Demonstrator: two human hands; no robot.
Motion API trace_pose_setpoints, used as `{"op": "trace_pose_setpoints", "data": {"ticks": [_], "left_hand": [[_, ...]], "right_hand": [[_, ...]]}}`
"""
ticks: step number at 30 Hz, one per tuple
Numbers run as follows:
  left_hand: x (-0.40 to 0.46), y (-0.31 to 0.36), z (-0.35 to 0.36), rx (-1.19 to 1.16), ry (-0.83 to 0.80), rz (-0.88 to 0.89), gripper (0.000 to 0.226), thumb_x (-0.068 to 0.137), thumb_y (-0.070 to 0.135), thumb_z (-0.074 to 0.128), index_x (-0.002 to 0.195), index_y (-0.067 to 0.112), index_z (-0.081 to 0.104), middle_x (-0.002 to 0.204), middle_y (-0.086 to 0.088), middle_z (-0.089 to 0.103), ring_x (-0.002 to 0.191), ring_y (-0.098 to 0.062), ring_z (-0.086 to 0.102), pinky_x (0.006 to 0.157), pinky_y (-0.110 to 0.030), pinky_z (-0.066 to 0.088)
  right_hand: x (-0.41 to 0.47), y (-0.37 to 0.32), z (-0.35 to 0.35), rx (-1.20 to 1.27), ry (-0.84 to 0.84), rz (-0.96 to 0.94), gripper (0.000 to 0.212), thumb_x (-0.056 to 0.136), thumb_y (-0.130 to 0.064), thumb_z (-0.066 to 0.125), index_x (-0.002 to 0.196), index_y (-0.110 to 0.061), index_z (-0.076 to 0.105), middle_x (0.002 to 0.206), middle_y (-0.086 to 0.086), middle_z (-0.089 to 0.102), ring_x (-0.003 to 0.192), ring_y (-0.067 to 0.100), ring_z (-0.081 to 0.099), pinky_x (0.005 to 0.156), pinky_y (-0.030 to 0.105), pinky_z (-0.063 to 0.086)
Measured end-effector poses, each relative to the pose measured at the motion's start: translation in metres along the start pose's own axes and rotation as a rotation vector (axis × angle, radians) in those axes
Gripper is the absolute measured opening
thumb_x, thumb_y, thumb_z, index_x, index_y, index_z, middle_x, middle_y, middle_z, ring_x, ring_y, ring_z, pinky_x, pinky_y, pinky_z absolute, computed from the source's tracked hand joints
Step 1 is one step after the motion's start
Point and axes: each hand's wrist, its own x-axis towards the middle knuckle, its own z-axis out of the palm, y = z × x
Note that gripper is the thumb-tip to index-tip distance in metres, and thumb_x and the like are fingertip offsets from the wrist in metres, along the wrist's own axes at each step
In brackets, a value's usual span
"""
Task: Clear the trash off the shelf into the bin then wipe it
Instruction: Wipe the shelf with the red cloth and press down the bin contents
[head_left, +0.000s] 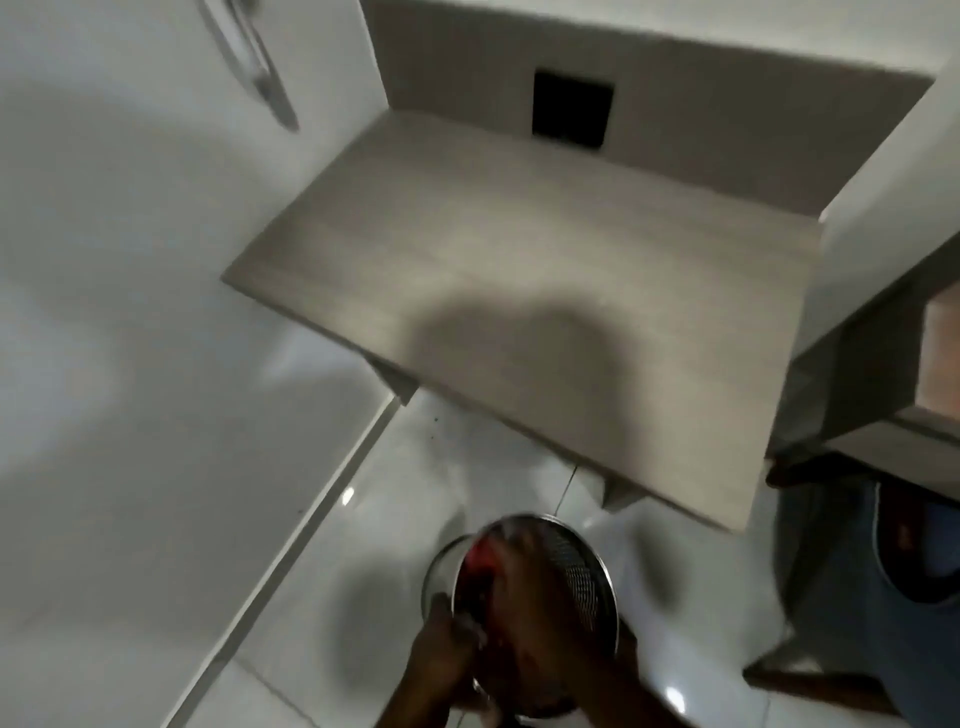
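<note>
The wood-grain shelf (519, 249) fills the middle of the view, and its top looks bare, with only a shadow on it. Below its front edge a round metal mesh bin (587, 571) stands on the white tiled floor. My left hand (449, 644) grips the bin's near rim. My right hand (535, 608) reaches over and into the bin's mouth. Something red (480, 561) shows inside the bin by its fingers. The picture is blurred, so I cannot tell whether the right hand holds the red thing.
A black square opening (571, 106) sits in the shelf's back panel. A white door with a metal handle (260, 67) stands to the left. A cabinet block (883, 260) walls in the shelf's right side, with blue fabric (857, 597) below it.
</note>
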Motion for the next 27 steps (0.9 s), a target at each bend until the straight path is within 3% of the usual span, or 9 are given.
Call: {"op": "trace_pose_setpoints", "data": {"ticks": [3, 5, 7, 10, 13, 17, 21, 24, 27], "left_hand": [[0.042, -0.011, 0.008, -0.169, -0.047, -0.066, 0.037, 0.09, 0.023, 0.064, 0.122, 0.007, 0.057, 0.115, -0.026, 0.069, 0.095, -0.042, 0.073, 0.077, -0.059, 0.062], [0.073, -0.021, 0.02, -0.282, -0.083, -0.111, 0.044, 0.086, 0.03, 0.07, 0.121, 0.005, 0.062, 0.111, -0.026, 0.071, 0.087, -0.042, 0.075, 0.068, -0.055, 0.064], [0.109, -0.035, 0.036, -0.37, -0.126, -0.145, 0.034, 0.089, 0.026, 0.065, 0.116, 0.006, 0.065, 0.107, -0.023, 0.073, 0.087, -0.04, 0.074, 0.07, -0.053, 0.063], [0.168, -0.062, 0.066, -0.412, -0.162, -0.225, 0.024, 0.094, 0.009, 0.055, 0.115, 0.004, 0.064, 0.099, -0.023, 0.071, 0.084, -0.035, 0.072, 0.07, -0.051, 0.063], [0.219, -0.088, 0.103, -0.461, -0.204, -0.221, 0.032, 0.09, 0.008, 0.055, 0.122, 0.009, 0.061, 0.102, -0.02, 0.072, 0.081, -0.032, 0.072, 0.067, -0.049, 0.064], [0.275, -0.104, 0.142, -0.522, -0.269, -0.196, 0.045, 0.078, 0.007, 0.06, 0.121, 0.019, 0.061, 0.105, -0.011, 0.074, 0.08, -0.028, 0.076, 0.059, -0.045, 0.063], [0.306, -0.122, 0.166, -0.492, -0.286, -0.236, 0.051, 0.072, 0.015, 0.068, 0.123, 0.021, 0.06, 0.113, -0.012, 0.075, 0.094, -0.034, 0.075, 0.063, -0.044, 0.063], [0.295, -0.115, 0.169, -0.423, -0.25, -0.268, 0.034, 0.084, 0.01, 0.066, 0.116, 0.009, 0.057, 0.1, -0.012, 0.071, 0.088, -0.028, 0.068, 0.067, -0.039, 0.06], [0.248, -0.072, 0.156, -0.293, -0.12, -0.054, 0.024, 0.095, 0.024, 0.058, 0.111, 0.009, 0.067, 0.104, -0.011, 0.07, 0.099, -0.032, 0.069, 0.08, -0.036, 0.057]], "right_hand": [[0.034, 0.033, -0.008, 0.051, 0.124, 0.036, 0.031, 0.091, -0.029, 0.058, 0.122, -0.036, 0.061, 0.118, -0.002, 0.062, 0.105, 0.017, 0.062, 0.094, 0.029, 0.05], [0.045, 0.071, 0.004, 0.042, 0.17, 0.107, 0.03, 0.093, -0.02, 0.055, 0.121, -0.026, 0.061, 0.11, 0.006, 0.061, 0.095, 0.024, 0.065, 0.085, 0.031, 0.054], [0.058, 0.116, 0.026, 0.081, 0.239, 0.143, 0.033, 0.09, -0.016, 0.053, 0.122, -0.015, 0.062, 0.107, 0.011, 0.063, 0.092, 0.027, 0.065, 0.08, 0.028, 0.05], [0.071, 0.173, 0.065, 0.238, 0.287, 0.267, 0.033, 0.091, -0.018, 0.05, 0.122, -0.016, 0.062, 0.105, 0.008, 0.069, 0.092, 0.024, 0.066, 0.082, 0.035, 0.057], [0.087, 0.216, 0.105, 0.303, 0.349, 0.396, 0.028, 0.089, -0.017, 0.054, 0.114, -0.021, 0.067, 0.096, -0.001, 0.072, 0.087, 0.021, 0.068, 0.073, 0.026, 0.056], [0.117, 0.25, 0.138, 0.375, 0.36, 0.482, 0.027, 0.083, -0.019, 0.066, 0.109, -0.021, 0.07, 0.094, -0.004, 0.072, 0.087, 0.018, 0.068, 0.085, 0.034, 0.057], [0.136, 0.265, 0.148, 0.33, 0.372, 0.461, 0.028, 0.08, -0.018, 0.069, 0.108, -0.021, 0.071, 0.094, -0.002, 0.074, 0.087, 0.018, 0.068, 0.085, 0.029, 0.055], [0.132, 0.252, 0.137, 0.25, 0.357, 0.388, 0.026, 0.082, -0.015, 0.064, 0.106, -0.02, 0.07, 0.089, -0.001, 0.074, 0.081, 0.018, 0.067, 0.077, 0.024, 0.052], [0.111, 0.222, 0.112, 0.166, 0.4, 0.299, 0.029, 0.089, -0.016, 0.059, 0.117, -0.021, 0.067, 0.089, 0.001, 0.075, 0.077, 0.019, 0.07, 0.074, 0.024, 0.058]]}}
